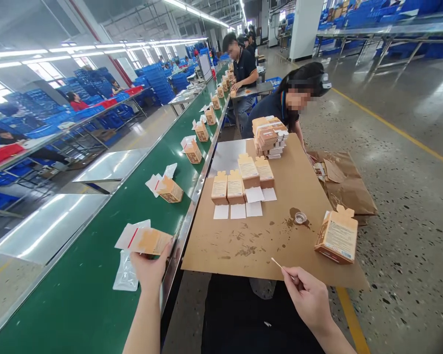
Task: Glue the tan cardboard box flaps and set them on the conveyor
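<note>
My left hand [152, 265] is wrapped round an orange-and-white box [154, 242] over the green conveyor belt, with a white flap and red strip beside it. A clear plastic packet [126, 273] lies under the flap. In my right hand [307, 291], pinched between the fingers, is a thin cotton swab [276, 263], held above the front edge of the cardboard sheet [206, 248]. A small clear dish [300, 218] stands among wet spots on the cardboard. One brown-and-cream box [337, 237] stands at the right.
Several boxes [235, 188] with white flaps stand mid-cardboard, and flat cartons [269, 136] are stacked behind. More open boxes [191, 150] line the green belt [96, 275]. A person [268, 105] leans beside a brown paper bag [349, 182]; another works farther back.
</note>
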`<state>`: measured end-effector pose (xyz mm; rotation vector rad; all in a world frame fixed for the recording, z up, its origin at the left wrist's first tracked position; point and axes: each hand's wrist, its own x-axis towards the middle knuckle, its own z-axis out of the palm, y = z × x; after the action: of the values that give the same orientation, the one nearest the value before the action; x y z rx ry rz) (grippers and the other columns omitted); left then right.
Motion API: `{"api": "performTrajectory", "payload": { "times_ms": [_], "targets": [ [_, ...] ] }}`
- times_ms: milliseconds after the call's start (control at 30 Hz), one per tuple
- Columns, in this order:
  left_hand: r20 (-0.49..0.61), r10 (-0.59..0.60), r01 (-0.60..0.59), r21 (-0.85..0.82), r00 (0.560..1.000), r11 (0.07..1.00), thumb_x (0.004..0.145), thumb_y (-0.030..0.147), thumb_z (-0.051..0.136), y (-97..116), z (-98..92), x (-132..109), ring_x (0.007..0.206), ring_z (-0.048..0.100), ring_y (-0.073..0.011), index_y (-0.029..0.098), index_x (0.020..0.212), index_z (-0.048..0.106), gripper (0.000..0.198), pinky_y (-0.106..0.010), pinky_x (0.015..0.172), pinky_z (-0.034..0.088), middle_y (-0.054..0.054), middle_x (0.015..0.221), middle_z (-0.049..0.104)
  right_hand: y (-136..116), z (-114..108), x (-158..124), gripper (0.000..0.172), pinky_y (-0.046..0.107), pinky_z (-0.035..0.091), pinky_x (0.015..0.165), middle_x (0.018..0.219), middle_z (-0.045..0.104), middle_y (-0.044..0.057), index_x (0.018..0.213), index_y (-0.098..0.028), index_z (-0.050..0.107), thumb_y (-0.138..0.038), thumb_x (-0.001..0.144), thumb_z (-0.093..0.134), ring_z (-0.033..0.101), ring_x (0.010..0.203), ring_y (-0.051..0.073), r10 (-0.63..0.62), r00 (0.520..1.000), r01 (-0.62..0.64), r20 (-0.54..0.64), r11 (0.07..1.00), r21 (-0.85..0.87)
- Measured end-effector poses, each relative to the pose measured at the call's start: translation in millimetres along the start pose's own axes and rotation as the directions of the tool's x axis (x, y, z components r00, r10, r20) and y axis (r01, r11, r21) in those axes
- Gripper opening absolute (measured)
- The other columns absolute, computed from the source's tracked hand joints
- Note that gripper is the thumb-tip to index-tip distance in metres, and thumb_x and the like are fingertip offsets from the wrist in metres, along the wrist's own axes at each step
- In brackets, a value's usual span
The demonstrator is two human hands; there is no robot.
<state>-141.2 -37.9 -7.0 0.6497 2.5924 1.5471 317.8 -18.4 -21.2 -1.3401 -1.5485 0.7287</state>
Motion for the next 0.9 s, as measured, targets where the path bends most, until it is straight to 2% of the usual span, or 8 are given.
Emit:
{"api": "performTrajectory", "payload": {
  "times_ms": [167, 400, 567, 633, 700, 800, 833, 900],
  "targets": [
    [0.03, -0.093, 0.086, 0.184, 0.995, 0.979, 0.057, 0.054, 0.104, -4.4, -3.7, 15.1, 0.142, 0.076, -0.0566, 0.031, 0.119, 0.056, 0.082, -0.078, 0.124, 0.059, -0.017, 0.13, 0.081, -6.4, 5.8, 9.5, 0.043, 0.031, 0.049, 0.046, 0.057, 0.057, -0.001, 0.074, -0.028, 0.081, -0.052, 0.109, 0.071, 0.051, 0.045, 0.019, -0.035, 0.999, 0.034, 0.041, 0.999, 0.028],
    [0.104, -0.137, 0.107, 0.254, 0.985, 0.961, 0.07, 0.046, 0.102, 19.6, 12.2, 22.1, 0.149, 0.072, -0.0571, 0.025, 0.136, 0.056, 0.083, -0.074, 0.127, 0.055, -0.026, 0.143, 0.078, -17.3, 9.0, 20.2, 0.039, 0.028, 0.051, 0.048, 0.055, 0.058, -0.002, 0.075, -0.025, 0.082, -0.044, 0.108, 0.072, 0.052, 0.044, 0.016, -0.089, 0.99, 0.085, 0.112, 0.995, 0.044],
    [0.125, -0.053, 0.04, 0.103, 0.991, 0.994, 0.062, 0.042, 0.108, 27.4, 15.0, 31.1, 0.158, 0.066, -0.0496, 0.022, 0.158, 0.049, 0.115, -0.069, 0.138, 0.048, -0.023, 0.155, 0.07, -20.3, 1.6, 23.0, 0.039, 0.03, 0.05, 0.046, 0.055, 0.062, -0.001, 0.076, -0.027, 0.084, -0.045, 0.108, 0.072, 0.054, 0.044, 0.018, -0.076, 0.994, 0.074, 0.076, 0.997, 0.035],
    [0.041, 0.023, -0.022, -0.018, 0.999, 1.0, 0.054, 0.045, 0.112, 21.8, 9.0, 25.5, 0.164, 0.06, -0.0454, 0.021, 0.17, 0.038, 0.139, -0.065, 0.144, 0.042, -0.023, 0.163, 0.062, -16.9, -12.1, 17.3, 0.038, 0.03, 0.051, 0.046, 0.057, 0.065, 0.001, 0.075, -0.028, 0.085, -0.047, 0.106, 0.075, 0.056, 0.045, 0.018, -0.054, 0.998, 0.053, 0.027, 0.998, 0.014],
    [-0.125, 0.11, -0.122, -0.09, 0.986, 0.988, 0.052, 0.053, 0.112, 14.5, 2.4, 14.3, 0.166, 0.057, -0.0453, 0.021, 0.172, 0.034, 0.147, -0.065, 0.144, 0.042, -0.024, 0.169, 0.053, -10.6, -28.6, 5.7, 0.037, 0.032, 0.053, 0.047, 0.059, 0.067, 0.002, 0.075, -0.029, 0.085, -0.051, 0.105, 0.077, 0.058, 0.046, 0.02, -0.01, 0.999, 0.009, -0.042, 1.0, -0.027],
    [-0.241, 0.254, -0.3, -0.177, 0.937, 0.937, 0.067, 0.067, 0.101, 17.6, 8.8, -2.7, 0.148, 0.068, -0.0441, 0.024, 0.156, 0.053, 0.11, -0.069, 0.134, 0.054, -0.02, 0.157, 0.059, -2.2, -46.3, -13.8, 0.037, 0.034, 0.054, 0.046, 0.059, 0.067, 0.004, 0.076, -0.032, 0.086, -0.056, 0.103, 0.079, 0.057, 0.045, 0.022, 0.058, 0.988, -0.068, -0.144, 0.996, -0.062],
    [-0.181, 0.278, -0.316, -0.234, 0.943, 0.92, 0.074, 0.07, 0.096, 26.1, 19.2, -6.1, 0.139, 0.073, -0.0418, 0.024, 0.147, 0.06, 0.094, -0.067, 0.13, 0.057, -0.017, 0.148, 0.064, -1.4, -48.5, -17.5, 0.038, 0.035, 0.053, 0.046, 0.059, 0.067, 0.004, 0.076, -0.032, 0.087, -0.058, 0.102, 0.079, 0.057, 0.045, 0.022, 0.077, 0.985, -0.088, -0.156, 0.994, -0.061],
    [0.08, 0.268, -0.226, -0.343, 0.96, 0.912, 0.084, 0.072, 0.087, 55.0, 53.4, -8.3, 0.125, 0.078, -0.0366, 0.025, 0.133, 0.07, 0.071, -0.061, 0.125, 0.061, -0.012, 0.129, 0.073, -4.3, -47.6, -17.4, 0.041, 0.035, 0.052, 0.045, 0.059, 0.067, 0.004, 0.076, -0.031, 0.087, -0.06, 0.103, 0.078, 0.058, 0.045, 0.022, 0.096, 0.987, -0.103, -0.129, 0.993, -0.053]
  ]
}}
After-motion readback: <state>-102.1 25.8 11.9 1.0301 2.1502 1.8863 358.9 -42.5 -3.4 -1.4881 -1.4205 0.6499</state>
